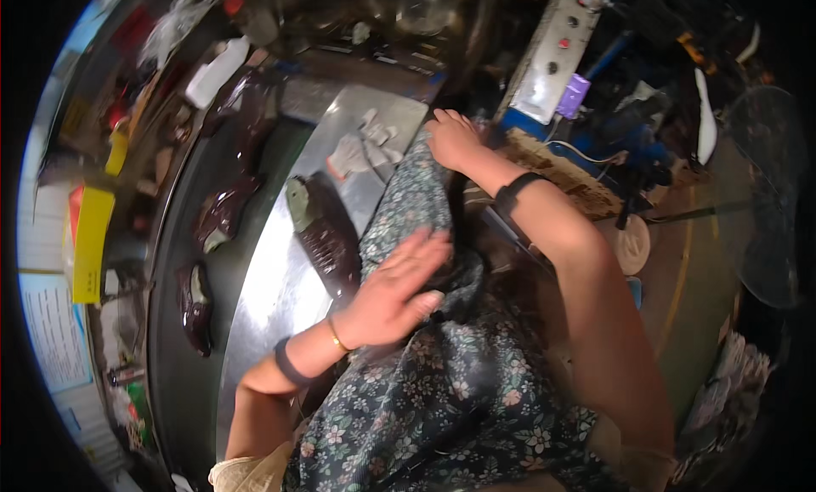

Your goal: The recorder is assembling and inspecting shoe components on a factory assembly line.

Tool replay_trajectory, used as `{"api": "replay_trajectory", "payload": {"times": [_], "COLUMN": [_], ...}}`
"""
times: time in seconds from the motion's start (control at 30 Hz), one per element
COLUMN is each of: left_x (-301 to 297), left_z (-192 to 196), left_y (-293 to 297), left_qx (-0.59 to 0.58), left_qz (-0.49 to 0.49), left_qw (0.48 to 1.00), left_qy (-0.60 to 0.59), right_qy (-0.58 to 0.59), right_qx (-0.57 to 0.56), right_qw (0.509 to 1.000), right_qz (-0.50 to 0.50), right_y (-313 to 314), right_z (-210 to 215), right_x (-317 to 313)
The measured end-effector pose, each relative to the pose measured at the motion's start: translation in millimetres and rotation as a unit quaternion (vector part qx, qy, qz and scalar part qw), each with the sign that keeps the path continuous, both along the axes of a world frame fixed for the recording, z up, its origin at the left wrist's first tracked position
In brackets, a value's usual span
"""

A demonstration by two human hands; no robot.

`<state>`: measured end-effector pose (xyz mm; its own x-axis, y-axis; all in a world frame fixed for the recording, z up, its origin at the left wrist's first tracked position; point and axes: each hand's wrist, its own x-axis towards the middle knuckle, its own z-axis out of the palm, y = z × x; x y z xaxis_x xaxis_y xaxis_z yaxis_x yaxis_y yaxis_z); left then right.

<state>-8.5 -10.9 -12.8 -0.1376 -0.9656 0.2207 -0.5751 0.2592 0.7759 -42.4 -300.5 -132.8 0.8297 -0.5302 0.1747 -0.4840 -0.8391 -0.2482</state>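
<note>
Floral dark cloth (408, 203), like an apron, covers my lap and stretches up to the far side. My right hand (455, 141) is closed on its far end, fingers curled over the edge. My left hand (395, 296) lies open over the cloth, fingers stretched out and slightly blurred. Just left of it, a glossy dark-brown shoe-like piece with a green end (327, 237) rests on the metal tabletop (263, 271). Beyond that piece lies a crumpled white glove (350, 158), with small white scraps beside it.
Left of the metal top runs a dark belt (170, 390) carrying several similar glossy brown pieces (195, 309). A yellow box (92, 245) stands at the far left. A switch panel (548, 67) and a purple item (573, 96) are at the back right, near a worn brown board (552, 169).
</note>
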Motion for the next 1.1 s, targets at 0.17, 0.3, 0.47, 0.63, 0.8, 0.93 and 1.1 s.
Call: {"api": "replay_trajectory", "payload": {"times": [0.17, 0.3, 0.47, 0.63, 0.8, 0.93, 1.1], "left_x": [-80.7, -127.1, -122.1, -141.8, -140.1, -116.9, -59.8], "left_z": [58.4, 65.5, 65.0, 67.9, 85.8, 78.0, 25.2], "left_y": [-87.8, -77.7, -64.1, -71.6, -63.5, -72.1, -64.1], "left_qx": [-0.143, -0.141, -0.095, -0.084, -0.042, 0.067, 0.190], "left_qz": [-0.158, -0.070, -0.171, -0.072, -0.228, -0.218, -0.053], "left_qw": [0.977, 0.985, 0.976, 0.993, 0.966, 0.950, 0.904], "left_qy": [0.026, 0.065, 0.097, 0.034, 0.116, 0.215, 0.379], "right_qy": [0.083, 0.075, 0.100, 0.089, 0.089, 0.050, -0.038], "right_qx": [0.104, 0.140, 0.163, 0.173, 0.113, -0.137, -0.165], "right_qw": [0.976, 0.945, 0.923, 0.917, 0.938, 0.919, 0.810], "right_qz": [-0.173, -0.285, -0.334, -0.349, -0.314, -0.367, -0.561], "right_y": [-40.1, -94.7, -93.2, -85.2, -120.4, -175.0, -195.6], "right_z": [38.6, 12.5, 14.6, 15.4, 53.5, 162.8, 243.9], "right_x": [-13.0, -65.5, -88.2, -92.3, -126.0, -217.8, -345.4]}}
